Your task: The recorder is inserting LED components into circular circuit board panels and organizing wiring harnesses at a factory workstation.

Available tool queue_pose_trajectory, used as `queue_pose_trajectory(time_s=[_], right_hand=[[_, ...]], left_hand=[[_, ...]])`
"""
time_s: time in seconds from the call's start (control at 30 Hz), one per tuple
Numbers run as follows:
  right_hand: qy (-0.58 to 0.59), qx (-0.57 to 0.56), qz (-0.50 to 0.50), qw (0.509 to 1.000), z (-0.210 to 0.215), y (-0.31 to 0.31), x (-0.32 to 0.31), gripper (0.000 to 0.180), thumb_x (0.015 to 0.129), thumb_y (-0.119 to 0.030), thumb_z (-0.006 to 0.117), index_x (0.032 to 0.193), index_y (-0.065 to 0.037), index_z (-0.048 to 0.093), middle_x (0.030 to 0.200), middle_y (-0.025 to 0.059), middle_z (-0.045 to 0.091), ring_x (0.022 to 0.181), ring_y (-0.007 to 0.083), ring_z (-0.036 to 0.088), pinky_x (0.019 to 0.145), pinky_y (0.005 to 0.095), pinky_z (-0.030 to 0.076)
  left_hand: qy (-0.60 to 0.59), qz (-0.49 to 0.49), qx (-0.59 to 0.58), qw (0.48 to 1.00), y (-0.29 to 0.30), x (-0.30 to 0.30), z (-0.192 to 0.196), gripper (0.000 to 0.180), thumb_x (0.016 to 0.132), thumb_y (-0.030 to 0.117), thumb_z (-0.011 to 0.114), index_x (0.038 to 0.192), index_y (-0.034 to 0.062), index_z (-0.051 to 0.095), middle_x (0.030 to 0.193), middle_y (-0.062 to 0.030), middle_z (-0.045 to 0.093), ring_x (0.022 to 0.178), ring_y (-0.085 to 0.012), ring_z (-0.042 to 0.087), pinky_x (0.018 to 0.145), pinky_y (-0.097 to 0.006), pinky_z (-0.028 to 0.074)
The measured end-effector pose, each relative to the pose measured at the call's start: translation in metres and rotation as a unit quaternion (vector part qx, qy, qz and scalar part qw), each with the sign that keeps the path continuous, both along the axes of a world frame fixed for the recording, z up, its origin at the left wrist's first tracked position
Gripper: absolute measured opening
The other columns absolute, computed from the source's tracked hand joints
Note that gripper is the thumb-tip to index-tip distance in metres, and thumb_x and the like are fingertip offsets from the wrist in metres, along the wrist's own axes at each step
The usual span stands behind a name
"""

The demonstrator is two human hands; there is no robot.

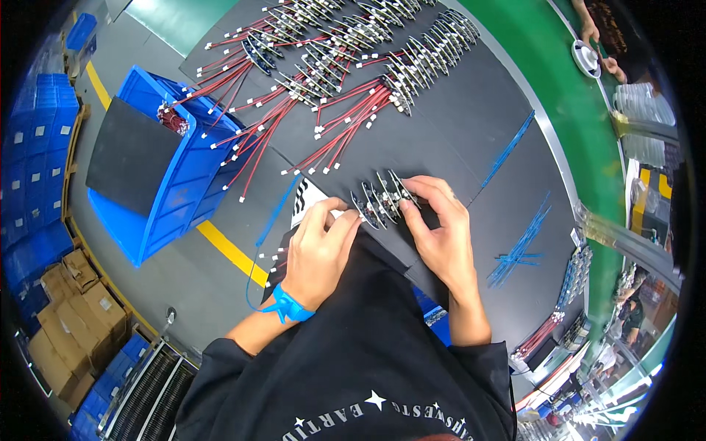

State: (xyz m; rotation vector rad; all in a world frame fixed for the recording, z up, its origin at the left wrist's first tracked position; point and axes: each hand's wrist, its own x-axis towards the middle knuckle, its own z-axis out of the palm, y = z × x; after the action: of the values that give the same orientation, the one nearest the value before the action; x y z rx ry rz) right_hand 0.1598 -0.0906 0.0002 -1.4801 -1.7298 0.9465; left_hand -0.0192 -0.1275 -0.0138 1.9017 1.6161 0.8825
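A short row of several small round-edged circuit boards (380,202) stands on edge on the dark mat, close to the table's near edge. My right hand (446,231) grips the board at the row's right end between thumb and fingers. At the left end, my left hand (321,246) has its fingertips pinched together against the row. Whatever lies between those fingertips is mostly hidden. Around my left wrist sits a blue wrist strap (288,305), its blue cord (276,213) running up to the table.
Long rows of circuit boards (434,51) with red wires (353,121) and white plugs fill the far table. Blue cable ties (522,246) lie to the right. A blue bin (180,195) stands left of the table. Beyond the green strip (559,103), another person's hand (590,31) works.
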Motion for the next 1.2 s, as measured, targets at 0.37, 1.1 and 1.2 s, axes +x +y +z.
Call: queue_pose_trajectory(time_s=[0.37, 1.1, 1.2], right_hand=[[-0.044, 0.174, -0.018, 0.984, 0.018, 0.088, -0.004, 0.022, 0.078, -0.007, 0.065, 0.099, 0.0, 0.062, 0.101, 0.0151, 0.062, 0.094, 0.0287, 0.061, 0.08, 0.034, 0.048], [-0.199, -0.019, -0.442, 0.875, -0.012, -0.055, 0.172, 0.037, 0.072, -0.015, 0.073, 0.102, 0.003, 0.06, 0.097, 0.0212, 0.057, 0.093, 0.0368, 0.056, 0.082, 0.0403, 0.046], [-0.165, -0.139, -0.453, 0.865, 0.008, -0.069, 0.171, 0.03, 0.072, -0.01, 0.07, 0.097, 0.003, 0.06, 0.097, 0.0216, 0.057, 0.088, 0.0379, 0.058, 0.078, 0.0405, 0.048]], left_hand=[[0.093, 0.036, 0.158, 0.982, 0.087, -0.011, 0.009, 0.015, 0.071, 0.006, 0.072, 0.083, 0.0003, 0.065, 0.082, -0.0091, 0.061, 0.078, -0.0274, 0.053, 0.071, -0.036, 0.045], [-0.108, -0.543, -0.168, 0.816, -0.034, 0.05, -0.078, 0.012, 0.081, 0.012, 0.063, 0.087, 0.0015, 0.064, 0.085, -0.0129, 0.063, 0.08, -0.0298, 0.06, 0.069, -0.038, 0.048], [-0.05, -0.492, -0.185, 0.849, -0.03, 0.047, -0.097, 0.016, 0.079, 0.013, 0.065, 0.089, 0.0003, 0.064, 0.087, -0.0156, 0.064, 0.083, -0.0326, 0.06, 0.071, -0.039, 0.048]])
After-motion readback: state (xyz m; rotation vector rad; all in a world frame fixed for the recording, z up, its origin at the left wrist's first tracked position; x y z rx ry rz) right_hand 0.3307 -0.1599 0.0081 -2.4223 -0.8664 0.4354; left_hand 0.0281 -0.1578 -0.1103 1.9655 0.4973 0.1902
